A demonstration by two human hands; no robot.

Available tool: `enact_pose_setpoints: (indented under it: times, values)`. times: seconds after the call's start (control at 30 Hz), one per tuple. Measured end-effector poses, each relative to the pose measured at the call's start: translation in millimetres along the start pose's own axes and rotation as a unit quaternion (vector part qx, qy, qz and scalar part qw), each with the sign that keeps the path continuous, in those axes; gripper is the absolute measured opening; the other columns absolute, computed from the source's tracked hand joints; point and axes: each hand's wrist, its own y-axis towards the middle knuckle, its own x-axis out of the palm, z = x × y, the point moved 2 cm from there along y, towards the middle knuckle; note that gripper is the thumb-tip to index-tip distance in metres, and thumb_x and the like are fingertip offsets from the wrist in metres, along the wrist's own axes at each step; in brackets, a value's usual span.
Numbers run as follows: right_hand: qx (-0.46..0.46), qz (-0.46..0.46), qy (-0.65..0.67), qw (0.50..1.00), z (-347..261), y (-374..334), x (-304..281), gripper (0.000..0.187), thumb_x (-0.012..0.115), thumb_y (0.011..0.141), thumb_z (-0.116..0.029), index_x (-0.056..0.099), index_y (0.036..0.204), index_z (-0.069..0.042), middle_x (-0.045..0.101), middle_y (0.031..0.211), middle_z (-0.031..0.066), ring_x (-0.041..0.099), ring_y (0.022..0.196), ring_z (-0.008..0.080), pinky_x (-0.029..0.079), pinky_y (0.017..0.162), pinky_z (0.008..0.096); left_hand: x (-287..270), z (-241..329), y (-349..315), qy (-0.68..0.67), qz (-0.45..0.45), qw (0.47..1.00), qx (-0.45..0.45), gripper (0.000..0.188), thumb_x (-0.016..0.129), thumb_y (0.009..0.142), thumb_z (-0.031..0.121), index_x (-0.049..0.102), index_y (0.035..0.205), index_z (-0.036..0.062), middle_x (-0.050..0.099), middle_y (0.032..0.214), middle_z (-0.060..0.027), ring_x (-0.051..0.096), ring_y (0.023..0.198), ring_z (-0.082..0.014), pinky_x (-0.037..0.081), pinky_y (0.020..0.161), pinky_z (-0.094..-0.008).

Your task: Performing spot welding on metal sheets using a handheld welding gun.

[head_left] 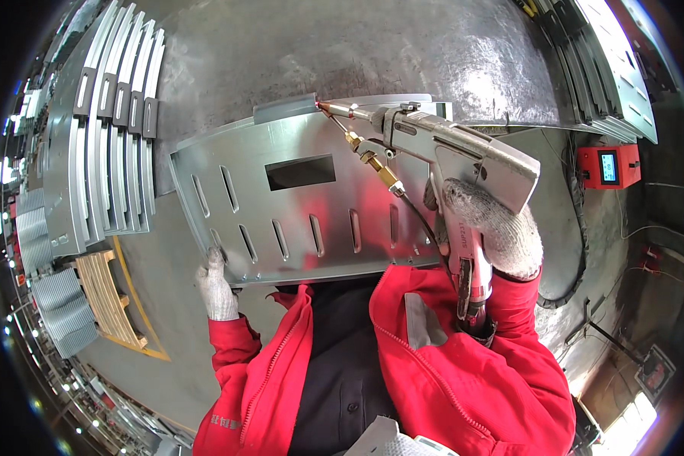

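A bent sheet-metal panel [296, 220] with a row of slots and a rectangular cutout lies in front of me, its near edge close to my body. My left hand [217, 287], in a white knit glove, grips the panel's near left corner. In my gloved right hand [494, 224] is a handheld welding gun [456, 148], fingers wrapped round its handle. The gun's copper tip [324, 106] meets the right end of a small metal strip [285, 109] on the panel's far edge. A brass wire nozzle [376, 163] and dark feed tube run below the barrel.
A grey metal table [342, 53] stretches away beyond the panel. Upright slotted panels [106, 137] with black handles stand at the left, and more panels [608, 68] at the far right. A red box with a screen [615, 167] sits right; a wooden pallet [110, 300] lies lower left.
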Motion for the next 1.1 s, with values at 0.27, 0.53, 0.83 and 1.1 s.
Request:
enact_pose_setpoints:
  times: [0.27,0.53,0.83,1.1]
  values:
    - [0.019,-0.005,0.029,0.999,-1,1,-1,0.043,0.081,0.094,-0.008,0.069,0.134,0.003,0.077,0.121,0.0137,0.071,0.101,0.0211,0.058,0.091,0.0343,7,8,-5,0.006,-0.006,1.000,-0.011,0.036,0.076,0.104,0.043,0.065,0.103,0.0086,0.064,0.084,-0.0004,0.061,0.061,-0.0094,0.046,0.050,-0.0228]
    - [-0.022,-0.023,-0.065,0.997,-9,-2,0,0.038,0.073,0.093,-0.003,0.077,0.130,-0.008,0.076,0.128,0.0065,0.073,0.110,0.0226,0.056,0.098,0.0330,10,7,-5,0.003,0.024,1.000,-0.002,0.040,0.076,0.104,0.046,0.063,0.099,0.0074,0.064,0.078,-0.0014,0.052,0.053,-0.0079,0.041,0.042,-0.0232]
    - [-0.071,-0.047,-0.105,0.991,-4,-2,-1,0.037,0.072,0.096,-0.004,0.076,0.132,-0.007,0.076,0.130,0.0059,0.073,0.113,0.0218,0.056,0.100,0.0322,2,0,0,0.008,0.006,1.000,-0.010,0.040,0.076,0.104,0.047,0.064,0.102,0.0088,0.064,0.081,-0.0002,0.059,0.057,-0.0091,0.046,0.048,-0.0228]
    - [-0.205,-0.056,-0.312,0.926,7,-10,-3,0.037,0.071,0.097,-0.002,0.076,0.133,-0.006,0.076,0.131,0.0061,0.073,0.114,0.0210,0.056,0.100,0.0320,4,5,-1,0.019,-0.009,1.000,-0.003,0.038,0.075,0.105,0.046,0.065,0.100,0.0095,0.063,0.080,0.0005,0.058,0.057,-0.0086,0.046,0.048,-0.0224]
